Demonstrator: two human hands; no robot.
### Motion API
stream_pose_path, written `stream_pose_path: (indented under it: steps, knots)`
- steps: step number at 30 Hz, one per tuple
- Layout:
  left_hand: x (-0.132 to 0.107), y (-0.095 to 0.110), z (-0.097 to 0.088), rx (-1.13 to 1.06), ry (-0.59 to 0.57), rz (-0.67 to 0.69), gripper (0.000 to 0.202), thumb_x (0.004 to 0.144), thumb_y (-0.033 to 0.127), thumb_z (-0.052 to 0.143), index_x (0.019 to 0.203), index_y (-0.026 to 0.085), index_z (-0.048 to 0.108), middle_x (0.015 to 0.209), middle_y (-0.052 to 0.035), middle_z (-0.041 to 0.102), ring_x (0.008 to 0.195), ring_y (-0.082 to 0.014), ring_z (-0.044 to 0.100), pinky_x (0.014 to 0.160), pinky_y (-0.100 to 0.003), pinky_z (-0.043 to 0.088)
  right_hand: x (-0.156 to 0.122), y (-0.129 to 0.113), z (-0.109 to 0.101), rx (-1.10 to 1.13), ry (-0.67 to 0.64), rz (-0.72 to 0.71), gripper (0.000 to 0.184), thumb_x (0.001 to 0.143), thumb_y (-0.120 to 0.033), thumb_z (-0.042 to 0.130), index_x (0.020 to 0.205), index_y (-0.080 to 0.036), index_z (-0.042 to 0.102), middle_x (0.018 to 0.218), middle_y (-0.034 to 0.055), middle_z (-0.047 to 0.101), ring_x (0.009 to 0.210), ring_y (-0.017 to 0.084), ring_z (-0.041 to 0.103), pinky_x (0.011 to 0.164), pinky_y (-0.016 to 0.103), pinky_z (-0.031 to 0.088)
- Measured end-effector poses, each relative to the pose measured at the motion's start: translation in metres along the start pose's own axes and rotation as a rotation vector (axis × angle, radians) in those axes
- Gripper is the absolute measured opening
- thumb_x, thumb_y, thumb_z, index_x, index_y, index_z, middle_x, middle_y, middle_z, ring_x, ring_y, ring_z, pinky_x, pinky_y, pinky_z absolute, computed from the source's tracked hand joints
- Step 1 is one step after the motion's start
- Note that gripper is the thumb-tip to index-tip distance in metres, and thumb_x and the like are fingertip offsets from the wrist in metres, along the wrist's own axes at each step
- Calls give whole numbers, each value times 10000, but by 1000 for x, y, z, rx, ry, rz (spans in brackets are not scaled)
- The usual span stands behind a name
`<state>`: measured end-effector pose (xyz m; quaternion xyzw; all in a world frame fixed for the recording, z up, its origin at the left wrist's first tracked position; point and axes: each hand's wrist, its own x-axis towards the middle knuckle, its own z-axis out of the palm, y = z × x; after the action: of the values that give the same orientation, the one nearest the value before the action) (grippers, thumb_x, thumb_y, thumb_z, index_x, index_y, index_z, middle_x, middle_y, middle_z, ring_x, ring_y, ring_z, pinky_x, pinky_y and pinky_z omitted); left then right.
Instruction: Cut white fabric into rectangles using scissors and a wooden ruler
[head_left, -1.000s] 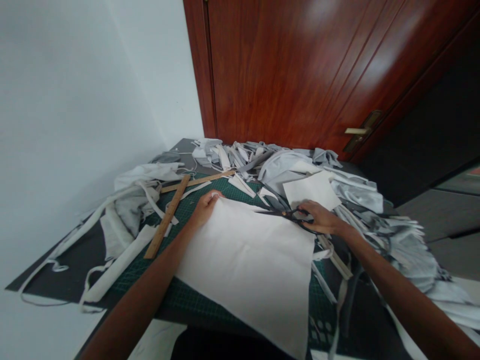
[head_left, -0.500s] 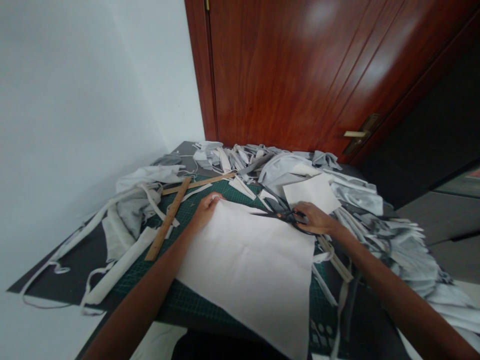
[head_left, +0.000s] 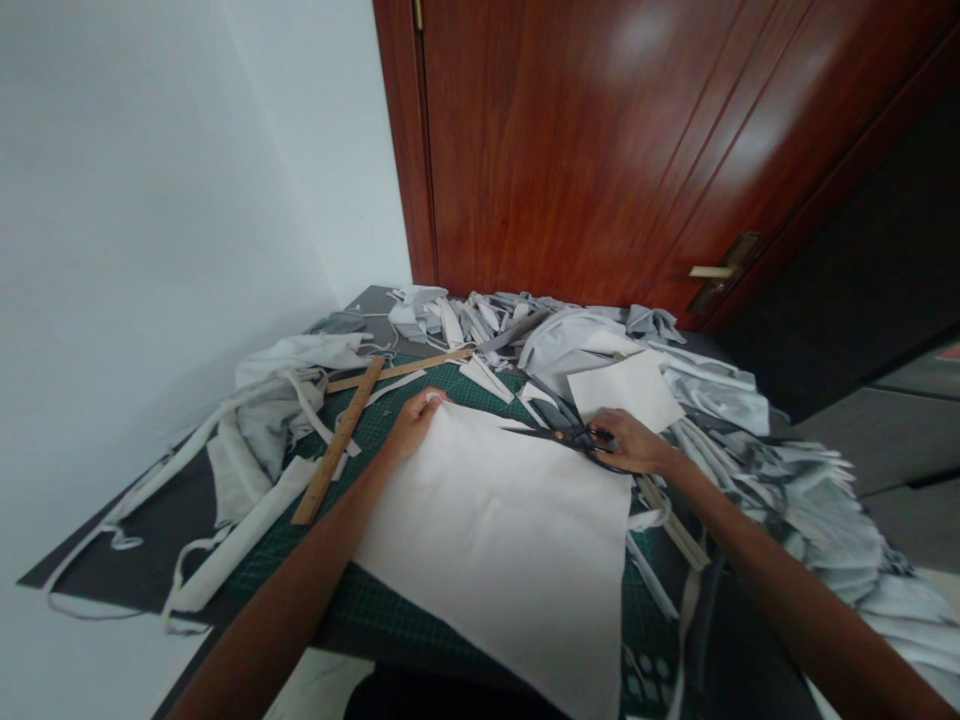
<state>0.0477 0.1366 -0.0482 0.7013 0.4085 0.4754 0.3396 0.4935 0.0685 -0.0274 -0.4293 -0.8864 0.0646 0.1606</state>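
Corner by a glossy red-brown wooden door (head_left: pixel 555 150): edge cut looks partway

White wall (head_left: pixel 187 200) at left. Dark grey tabletop (head_left: pixel 150 560), with a green gridded cutting mat (head_left: pixel 349 615) on it.

A broad white sheet, by its look cloth (head_left: pixel 502 530), lies over the mat, its lowest corner reaching past the table's near edge. Left hand (head_left: pixel 411 428) at the sheet's far left corner: thumb and fingers pinched together on it. Right hand (head_left: pixel 630 442) near the far right corner, fingers closed round the handles of black-handled metal scissors (head_left: pixel 562 437). One dark blade lies over the far edge, tip toward the left hand; the second blade cannot be made out.

Progress, as judged: the stretch between blade tip and pinched corner looks uncut. Whether the right part of that edge is trimmed, cannot tell. The sheet's main body is in one piece.

About the hands: a flat wooden ruler (head_left: pixel 337 450) left of the left forearm, a second thin wooden strip (head_left: pixel 409 368) beyond it; a small cream rectangle (head_left: pixel 626 388) just beyond the right hand. Grey and white fabric offcuts (head_left: pixel 480 318) along the back, more heaped on both sides.
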Motion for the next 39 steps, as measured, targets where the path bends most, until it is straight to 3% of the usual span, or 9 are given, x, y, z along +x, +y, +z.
stream_pose_path:
  steps: [10,17,39]
  knots:
    - [-2,6,-2,26,-1,-20,597,975,764,493,899,201,678,882,-66,754,876,-253,695,836,-350,558,-3,2,5,-15,23,11,144,830,-357,712,806,-230,647,781,62,700,777,257,642,757,379,461]
    - [-2,4,-2,42,8,-29,598,978,766,476,908,205,670,960,-77,766,932,-260,690,889,-364,551,-2,0,9,-15,40,8,180,852,-364,712,751,-240,630,738,50,697,743,251,639,737,378,457]
    - [-3,2,-3,52,18,-49,586,987,750,465,895,206,662,935,-70,754,905,-255,678,883,-367,540,-2,7,19,-31,78,-23,246,907,-394,700,719,-239,660,672,46,679,722,247,627,757,393,436]
